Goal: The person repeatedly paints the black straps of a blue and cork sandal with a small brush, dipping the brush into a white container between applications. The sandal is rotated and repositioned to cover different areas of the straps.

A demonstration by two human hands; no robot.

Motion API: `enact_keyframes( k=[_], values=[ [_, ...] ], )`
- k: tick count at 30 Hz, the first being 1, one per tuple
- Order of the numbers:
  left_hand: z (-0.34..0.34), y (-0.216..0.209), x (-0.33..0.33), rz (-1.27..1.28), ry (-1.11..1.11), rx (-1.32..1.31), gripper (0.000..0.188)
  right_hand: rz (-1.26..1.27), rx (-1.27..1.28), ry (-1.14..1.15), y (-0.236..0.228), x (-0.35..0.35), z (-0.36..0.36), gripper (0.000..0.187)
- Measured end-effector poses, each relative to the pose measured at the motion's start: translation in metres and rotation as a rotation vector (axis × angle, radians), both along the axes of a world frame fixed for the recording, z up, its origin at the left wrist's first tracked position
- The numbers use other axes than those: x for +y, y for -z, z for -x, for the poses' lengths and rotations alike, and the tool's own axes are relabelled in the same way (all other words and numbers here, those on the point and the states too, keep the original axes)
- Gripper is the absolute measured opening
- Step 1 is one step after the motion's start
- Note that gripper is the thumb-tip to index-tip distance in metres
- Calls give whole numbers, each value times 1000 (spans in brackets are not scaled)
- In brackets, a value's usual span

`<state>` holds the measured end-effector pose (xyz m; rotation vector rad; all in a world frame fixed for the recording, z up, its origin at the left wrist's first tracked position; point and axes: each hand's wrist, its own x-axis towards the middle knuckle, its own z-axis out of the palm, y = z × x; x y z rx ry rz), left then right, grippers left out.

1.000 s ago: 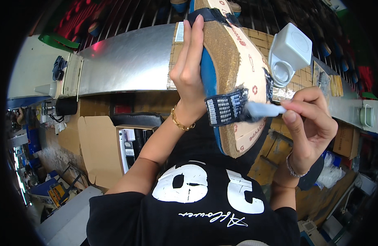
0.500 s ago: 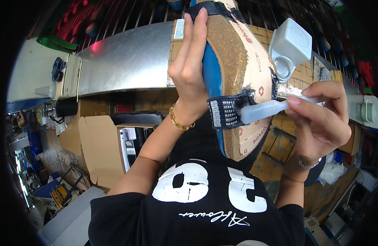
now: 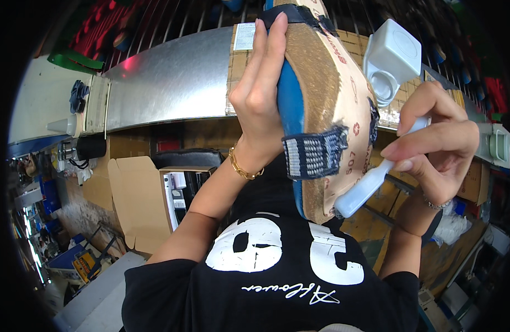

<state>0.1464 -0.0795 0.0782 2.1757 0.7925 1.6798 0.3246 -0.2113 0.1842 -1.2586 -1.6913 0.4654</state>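
Note:
Upside down in front of me is a shoe last point(image 3: 291, 102) in blue plastic, with a tan printed insole board point(image 3: 352, 83) on its sole and a shiny brown coating along the margin. A dark strap with a white woven patch point(image 3: 313, 155) wraps over the edge onto the board; another black strap point(image 3: 293, 14) crosses the far end. My left hand point(image 3: 260, 88) grips the last from its left side. In my right hand point(image 3: 437, 138), pinched between thumb and fingers, is a white plastic-handled brush point(image 3: 365, 188). Its tip touches the board's near edge; the bristles are mostly hidden.
Behind the last, a white plastic container with a round opening point(image 3: 393, 58) stands on cardboard. A metal bench surface point(image 3: 166, 83) stretches left. Below it sits an opened cardboard box point(image 3: 136, 199). Metal rack bars point(image 3: 188, 16) run along the back.
The brush has moved off the woven strap, down and slightly right to the near edge of the board. My left hand still holds the last, which has shifted slightly.

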Motion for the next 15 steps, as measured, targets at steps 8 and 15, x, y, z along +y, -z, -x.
enact_keyframes(
  k=[8,15],
  values=[
    [3,15,23,-13,-180,-17,79,-217,-31,559,41,-22,48,29],
    [7,12,19,49,-217,-21,81,-241,-326,562,26,-30,69,40]
  ],
)
